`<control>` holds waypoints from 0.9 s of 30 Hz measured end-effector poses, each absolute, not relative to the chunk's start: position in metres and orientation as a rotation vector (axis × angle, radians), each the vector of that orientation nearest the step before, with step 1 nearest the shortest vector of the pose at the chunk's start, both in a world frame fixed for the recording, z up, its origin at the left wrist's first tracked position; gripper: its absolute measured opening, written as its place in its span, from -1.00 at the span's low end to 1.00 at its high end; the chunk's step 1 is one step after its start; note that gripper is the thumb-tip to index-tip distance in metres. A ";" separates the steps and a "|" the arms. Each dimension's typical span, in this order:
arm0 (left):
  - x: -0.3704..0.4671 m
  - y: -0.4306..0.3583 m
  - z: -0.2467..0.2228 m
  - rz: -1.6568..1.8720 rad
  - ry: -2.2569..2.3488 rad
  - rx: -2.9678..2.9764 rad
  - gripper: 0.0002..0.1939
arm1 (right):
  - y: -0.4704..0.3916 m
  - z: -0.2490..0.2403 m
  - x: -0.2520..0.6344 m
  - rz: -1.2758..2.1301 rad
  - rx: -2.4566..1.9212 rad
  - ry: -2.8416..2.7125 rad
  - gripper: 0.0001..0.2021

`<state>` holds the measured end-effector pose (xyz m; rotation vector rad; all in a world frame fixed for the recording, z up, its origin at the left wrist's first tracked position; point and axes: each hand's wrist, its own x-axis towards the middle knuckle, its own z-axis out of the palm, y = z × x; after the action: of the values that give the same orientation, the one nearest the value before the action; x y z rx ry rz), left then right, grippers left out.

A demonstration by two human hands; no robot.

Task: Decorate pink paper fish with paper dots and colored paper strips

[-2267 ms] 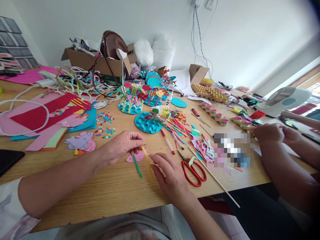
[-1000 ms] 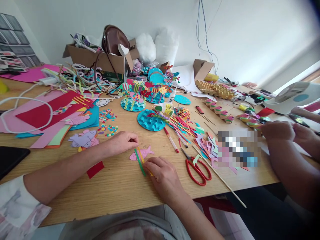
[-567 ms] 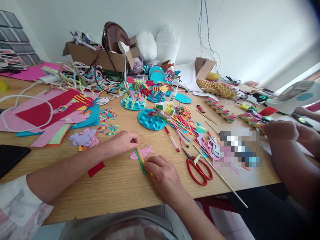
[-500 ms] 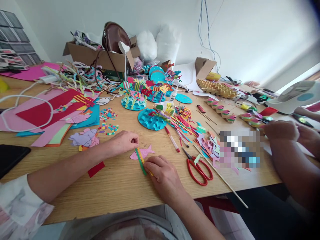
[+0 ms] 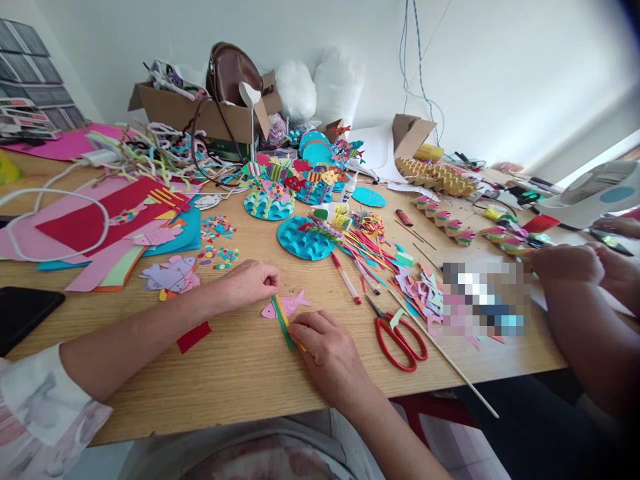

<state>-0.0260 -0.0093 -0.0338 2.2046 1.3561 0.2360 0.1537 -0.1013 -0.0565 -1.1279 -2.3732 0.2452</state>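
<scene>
A pink paper fish (image 5: 296, 303) lies flat on the table between my hands. Across it run a narrow green paper strip (image 5: 286, 332) and a yellow paper strip (image 5: 281, 307), side by side. My left hand (image 5: 250, 285) is closed in a pinch at their upper ends, just above the fish. Lower down, my right hand (image 5: 330, 353) pinches the yellow strip, whose end shows beneath the fingers; the green strip's lower end lies beside these fingertips. Red-handled scissors (image 5: 400, 343) rest to the right of my right hand. A red paper piece (image 5: 194, 337) sits below my left forearm.
Purple and pink paper fish (image 5: 170, 275) and coloured paper dots (image 5: 219, 257) lie at left. Beyond are a blue wavy base (image 5: 305, 239), a pen (image 5: 346, 279) and paper scraps (image 5: 420, 293). A wooden stick (image 5: 450, 363) overhangs the front edge. Another person's hands (image 5: 567, 263) work at right.
</scene>
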 end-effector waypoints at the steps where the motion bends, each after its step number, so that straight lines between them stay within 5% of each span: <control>1: -0.026 -0.009 -0.034 0.237 1.356 2.205 -0.89 | -0.101 -0.056 0.154 0.246 -1.131 -2.375 -0.80; 27: -0.026 -0.009 -0.037 0.251 1.363 2.234 -0.88 | -0.101 -0.056 0.154 0.235 -1.132 -2.370 -0.80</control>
<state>-0.0256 -0.0088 -0.0366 2.2341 1.3628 0.2514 0.1538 -0.1014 -0.0562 -1.1323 -2.3698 0.2352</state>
